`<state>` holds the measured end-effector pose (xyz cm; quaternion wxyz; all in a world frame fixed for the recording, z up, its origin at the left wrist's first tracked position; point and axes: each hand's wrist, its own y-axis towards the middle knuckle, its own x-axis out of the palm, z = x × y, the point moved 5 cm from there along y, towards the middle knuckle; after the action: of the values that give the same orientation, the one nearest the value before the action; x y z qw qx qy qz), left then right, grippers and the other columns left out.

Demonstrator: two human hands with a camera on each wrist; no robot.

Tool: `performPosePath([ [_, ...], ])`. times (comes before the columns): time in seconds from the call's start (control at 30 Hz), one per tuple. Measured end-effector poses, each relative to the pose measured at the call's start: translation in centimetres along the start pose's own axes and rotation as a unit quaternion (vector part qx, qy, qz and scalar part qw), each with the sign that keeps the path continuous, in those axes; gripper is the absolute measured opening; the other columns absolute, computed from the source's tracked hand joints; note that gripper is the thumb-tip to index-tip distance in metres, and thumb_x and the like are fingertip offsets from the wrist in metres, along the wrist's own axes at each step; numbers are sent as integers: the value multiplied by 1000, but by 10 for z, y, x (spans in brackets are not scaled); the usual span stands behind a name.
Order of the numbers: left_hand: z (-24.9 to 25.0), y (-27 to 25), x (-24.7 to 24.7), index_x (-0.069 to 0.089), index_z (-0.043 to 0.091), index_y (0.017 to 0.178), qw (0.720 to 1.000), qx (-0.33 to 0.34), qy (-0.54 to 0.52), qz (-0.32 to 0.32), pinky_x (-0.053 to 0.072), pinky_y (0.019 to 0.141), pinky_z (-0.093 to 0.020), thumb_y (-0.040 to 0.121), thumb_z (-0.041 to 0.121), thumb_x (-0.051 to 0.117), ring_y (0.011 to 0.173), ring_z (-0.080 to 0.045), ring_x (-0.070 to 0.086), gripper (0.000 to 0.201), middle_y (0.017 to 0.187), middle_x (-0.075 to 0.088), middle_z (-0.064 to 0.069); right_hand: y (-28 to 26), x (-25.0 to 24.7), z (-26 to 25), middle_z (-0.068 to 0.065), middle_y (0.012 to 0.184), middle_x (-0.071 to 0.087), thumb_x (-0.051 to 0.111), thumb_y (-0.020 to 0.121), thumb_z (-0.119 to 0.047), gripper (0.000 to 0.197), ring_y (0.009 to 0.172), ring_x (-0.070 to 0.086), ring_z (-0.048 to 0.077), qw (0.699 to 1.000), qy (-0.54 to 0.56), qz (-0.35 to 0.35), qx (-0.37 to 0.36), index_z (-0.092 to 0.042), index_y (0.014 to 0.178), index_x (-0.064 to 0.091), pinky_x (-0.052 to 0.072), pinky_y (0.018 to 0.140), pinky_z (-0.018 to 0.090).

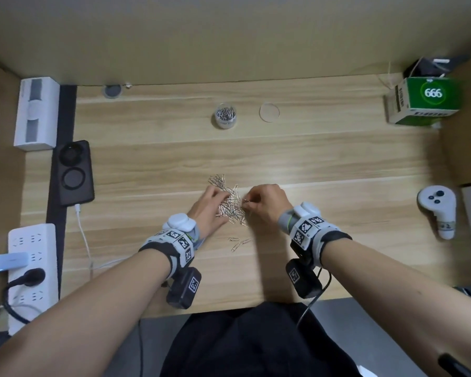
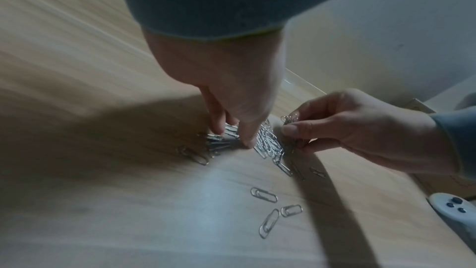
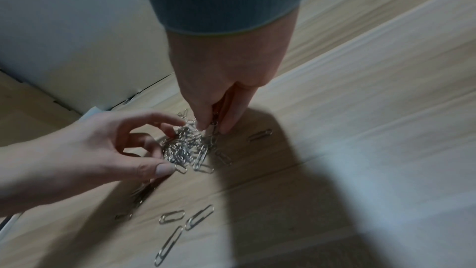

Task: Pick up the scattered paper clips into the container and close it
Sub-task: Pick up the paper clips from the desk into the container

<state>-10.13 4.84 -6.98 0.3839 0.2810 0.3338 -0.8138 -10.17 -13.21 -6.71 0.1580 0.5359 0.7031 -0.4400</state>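
Note:
A heap of silver paper clips point(image 1: 230, 202) lies mid-desk between both hands. My left hand point(image 1: 215, 205) claws at its left side, its fingers and thumb curled round a bunch of clips point(image 3: 180, 146). At the heap's right edge my right hand point(image 1: 246, 202) pinches a few clips point(image 2: 291, 119) between thumb and fingers. Three loose clips point(image 1: 237, 242) lie nearer me. Further back, the small clear container point(image 1: 225, 115) stands open with several clips inside. Its round clear lid point(image 1: 269, 112) lies flat to its right.
A white controller point(image 1: 437, 208) lies at the right and a green box point(image 1: 424, 100) sits at the back right. On the left are a black charging pad point(image 1: 74, 172), a white power strip point(image 1: 33, 268), a white cable point(image 1: 83, 235) and a white box point(image 1: 36, 112).

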Motion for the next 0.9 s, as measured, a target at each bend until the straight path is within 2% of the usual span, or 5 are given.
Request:
performPosePath([
  [0.13, 5, 13, 3, 52, 20, 132, 1000, -3, -1, -14, 44, 80, -26, 75, 24, 80, 82, -13, 50, 63, 117, 45, -1, 3, -13, 17, -2, 83, 77, 84, 73, -31, 15, 81, 68, 17, 999, 32, 10, 28, -20, 81, 77, 53, 77, 32],
  [0.33, 10, 36, 3, 64, 16, 93, 997, -28, 31, -67, 43, 72, -28, 75, 24, 80, 90, -21, 57, 25, 97, 56, 2, 5, -28, 35, -5, 78, 76, 84, 70, -33, 17, 77, 69, 15, 997, 50, 17, 51, -20, 78, 77, 56, 74, 33],
  [0.53, 13, 54, -19, 67, 14, 81, 989, -79, 52, -110, 42, 68, -26, 79, 27, 78, 77, -17, 56, 17, 77, 62, 4, 25, -38, 29, -7, 73, 75, 86, 70, -30, 17, 74, 71, 15, 994, 93, -9, 59, -18, 74, 75, 58, 76, 37],
  [0.73, 11, 85, -78, 70, 15, 72, 993, -110, -11, -30, 52, 72, -27, 78, 26, 77, 64, -15, 59, 14, 74, 70, 0, 68, -65, 6, -4, 67, 72, 85, 76, -18, 15, 65, 68, 16, 987, 147, 1, 61, -18, 70, 71, 60, 77, 41],
  [0.9, 11, 128, -121, 67, 20, 67, 983, -134, -103, 68, 55, 62, -26, 79, 21, 77, 51, -13, 62, 16, 61, 68, 2, 110, -85, -8, -3, 66, 70, 86, 73, -23, 18, 60, 60, 9, 981, 181, 35, 69, -21, 66, 70, 51, 66, 26],
])
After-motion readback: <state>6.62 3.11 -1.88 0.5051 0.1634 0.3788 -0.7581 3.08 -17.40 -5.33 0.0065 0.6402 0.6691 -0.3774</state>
